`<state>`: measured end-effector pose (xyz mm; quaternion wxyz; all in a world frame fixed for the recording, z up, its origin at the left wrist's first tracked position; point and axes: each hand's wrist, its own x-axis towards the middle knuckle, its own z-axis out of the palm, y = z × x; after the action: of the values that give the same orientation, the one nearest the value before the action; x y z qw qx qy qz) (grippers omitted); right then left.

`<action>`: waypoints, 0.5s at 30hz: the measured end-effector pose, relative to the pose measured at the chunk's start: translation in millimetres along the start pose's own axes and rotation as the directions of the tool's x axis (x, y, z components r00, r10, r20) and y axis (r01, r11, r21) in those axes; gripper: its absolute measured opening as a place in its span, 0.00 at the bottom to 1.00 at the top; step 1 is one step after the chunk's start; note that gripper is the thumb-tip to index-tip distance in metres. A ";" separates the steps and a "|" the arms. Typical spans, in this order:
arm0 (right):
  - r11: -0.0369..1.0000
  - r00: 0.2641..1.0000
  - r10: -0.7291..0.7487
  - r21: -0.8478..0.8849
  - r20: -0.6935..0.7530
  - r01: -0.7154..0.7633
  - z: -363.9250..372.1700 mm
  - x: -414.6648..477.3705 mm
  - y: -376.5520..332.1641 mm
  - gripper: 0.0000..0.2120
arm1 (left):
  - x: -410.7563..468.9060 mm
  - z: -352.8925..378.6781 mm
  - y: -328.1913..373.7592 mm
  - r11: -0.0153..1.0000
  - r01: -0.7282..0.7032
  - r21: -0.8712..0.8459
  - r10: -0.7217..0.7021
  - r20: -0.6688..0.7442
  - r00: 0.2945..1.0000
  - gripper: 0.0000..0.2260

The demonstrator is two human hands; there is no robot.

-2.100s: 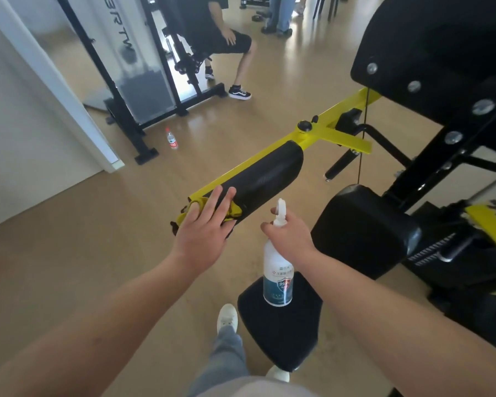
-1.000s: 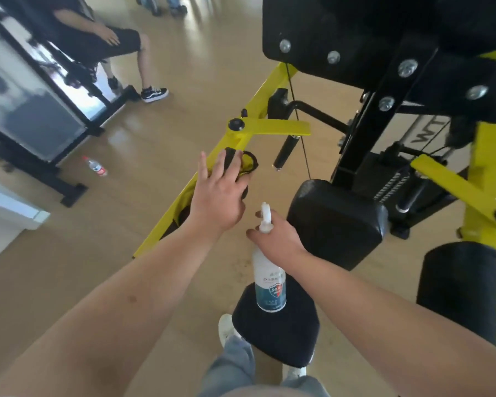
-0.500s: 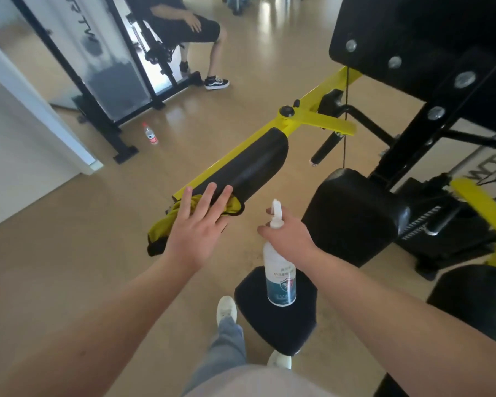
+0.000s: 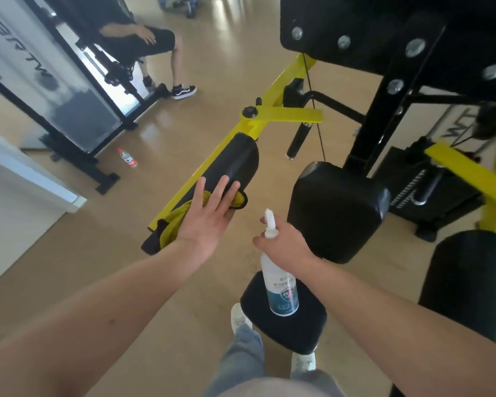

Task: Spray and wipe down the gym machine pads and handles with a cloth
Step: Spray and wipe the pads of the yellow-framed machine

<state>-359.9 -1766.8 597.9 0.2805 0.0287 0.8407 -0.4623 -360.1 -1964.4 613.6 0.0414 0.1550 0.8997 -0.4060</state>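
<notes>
A long black arm pad (image 4: 235, 164) runs along a yellow machine arm (image 4: 272, 110). My left hand (image 4: 209, 216) lies flat with straight, spread fingers on a yellow cloth (image 4: 178, 219), pressing it against the pad's near end. My right hand (image 4: 287, 247) grips the neck of a white spray bottle (image 4: 279, 287) with a blue label; the bottle hangs upright over a small black seat pad (image 4: 287, 330). A black handle (image 4: 298, 138) hangs from the yellow arm behind the pad.
A larger black pad (image 4: 338, 213) sits right of my right hand, with another black roller pad (image 4: 467, 282) at far right. The black frame (image 4: 384, 110) rises above. A person sits on another machine (image 4: 69, 110) at upper left. A small bottle (image 4: 126, 159) lies on the floor.
My left hand slid the cloth up the pad, back down to its near end, and now a little upward again. The right hand kept holding the spray bottle in place.
</notes>
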 end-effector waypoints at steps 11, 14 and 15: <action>0.991 0.992 0.122 0.057 -0.036 -0.119 -10.4 27.6 19.0 0.23 | 162.2 -56.3 -19.0 0.995 -0.085 0.052 0.084 0.018 0.996 0.29; 0.989 0.990 0.131 0.075 -0.049 -0.127 0.5 35.8 18.4 0.24 | 173.7 -60.6 -15.5 0.985 -0.126 0.115 0.122 0.041 0.992 0.27; 0.988 0.990 0.130 0.094 -0.062 -0.124 3.2 38.8 17.6 0.24 | 173.9 -60.7 -14.1 0.977 -0.156 0.144 0.149 0.052 0.987 0.28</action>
<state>-385.6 -1767.5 563.9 0.2790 0.1106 0.8246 -0.4796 -526.3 -1885.4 629.4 0.0795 0.2178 0.8517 -0.4700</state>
